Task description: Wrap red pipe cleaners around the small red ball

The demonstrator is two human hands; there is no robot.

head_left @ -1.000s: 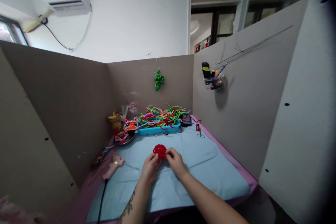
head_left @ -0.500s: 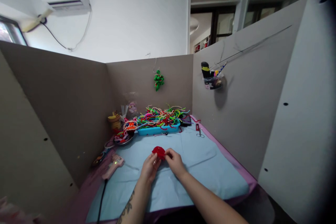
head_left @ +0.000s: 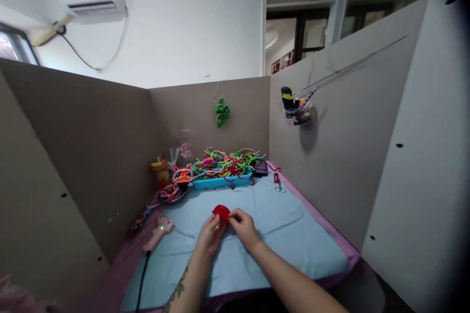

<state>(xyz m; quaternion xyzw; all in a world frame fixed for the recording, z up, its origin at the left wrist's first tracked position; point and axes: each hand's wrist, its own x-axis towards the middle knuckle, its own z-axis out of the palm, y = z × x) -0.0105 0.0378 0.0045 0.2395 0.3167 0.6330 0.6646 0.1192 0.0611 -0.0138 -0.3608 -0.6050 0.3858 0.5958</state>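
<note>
A small, rounded red piece [head_left: 221,212], fuzzy-looking and perhaps of pipe cleaner, is held up between my hands over the middle of the table. My left hand [head_left: 212,233] grips it from below and left, fingers closed, with a ring on one finger. On its right edge, the thumb and fingertips of my right hand [head_left: 242,226] pinch it. How its parts join is too small to make out. Beneath both hands lies a light blue cloth [head_left: 279,254].
Behind stands a blue tray [head_left: 220,184] heaped with colourful pipe cleaners [head_left: 227,162]. A pink glue gun [head_left: 159,234] with a black cord lies left; a metal bowl [head_left: 175,199] of fuzzy pieces is behind it. Scissors [head_left: 280,187] lie back right. Grey partitions [head_left: 323,166] enclose the table.
The red piece has turned and shifted very slightly left, with the right fingertips moving along with it. Both hands keep their hold.
</note>
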